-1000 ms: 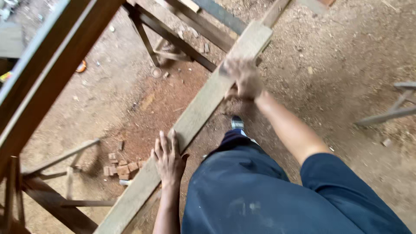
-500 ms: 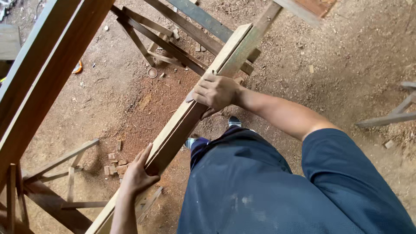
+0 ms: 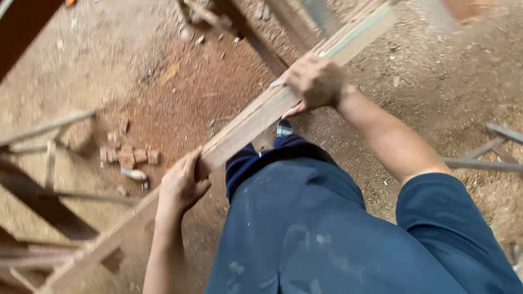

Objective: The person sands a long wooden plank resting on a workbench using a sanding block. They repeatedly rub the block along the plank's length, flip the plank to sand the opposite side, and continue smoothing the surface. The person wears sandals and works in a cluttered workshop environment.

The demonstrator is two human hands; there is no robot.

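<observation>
While both hands grip it, the long wooden plank runs diagonally across the view, its far end toward the upper right and its near end low at the left, raised off the sawdust-covered floor. Left hand is clamped around the plank's lower stretch, fingers wrapped over its edge. Right hand is closed on the plank further up, knuckles on top. Shoe sits directly under the plank, between the two grips. Small wood offcuts lie on the floor left of the plank; thin sticks lie well to its right. Risk, as judged: a slipping grip would drop the plank onto the foot below; loose sawdust and offcuts could upset footing; the rough edge may splinter into bare palms.
</observation>
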